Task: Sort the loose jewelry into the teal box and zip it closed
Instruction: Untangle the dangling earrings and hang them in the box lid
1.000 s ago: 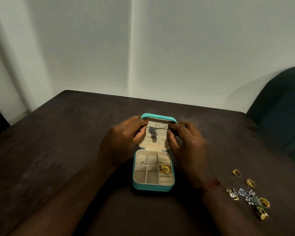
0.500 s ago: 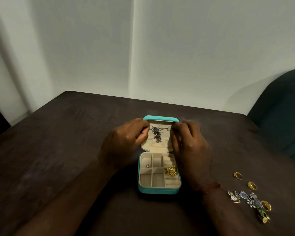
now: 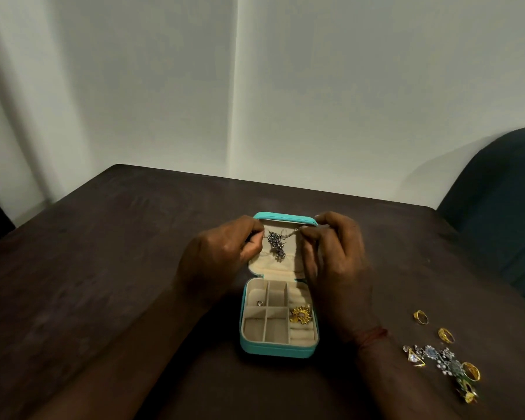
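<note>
Plainly, from the head view, the teal box (image 3: 279,348) lies open on the dark bench (image 3: 103,268), its lid propped upright at the far side and its cream tray of compartments facing up; the step in hand looks to be hanging a necklace (image 3: 277,246) inside the lid, its dark beaded pendant dangling against the cream lining. Both hands work at the lid's upper corners; the left hand (image 3: 222,256) is curled with thumb and fingertips pinched at the left end, seemingly on the chain, though the contact is too small to be sure; the right hand (image 3: 335,253) is pinched on the thin chain near the lid's top right edge, its other fingers loosely bent, a red thread round the wrist. Both forearms reach in from the near edge, flanking the box. In the tray a gold sunburst piece (image 3: 300,315) sits in a right-hand compartment and a small stud (image 3: 259,303) in a left one; the rest appear bare. Well apart to the right lies the loose jewelry (image 3: 443,359), gold rings and a stone-set cluster, not yet sorted. Next, I judge, the chain needs securing on the lid's hooks, delicately; then the right hand must fetch the remaining pieces; the zip comes last.
</note>
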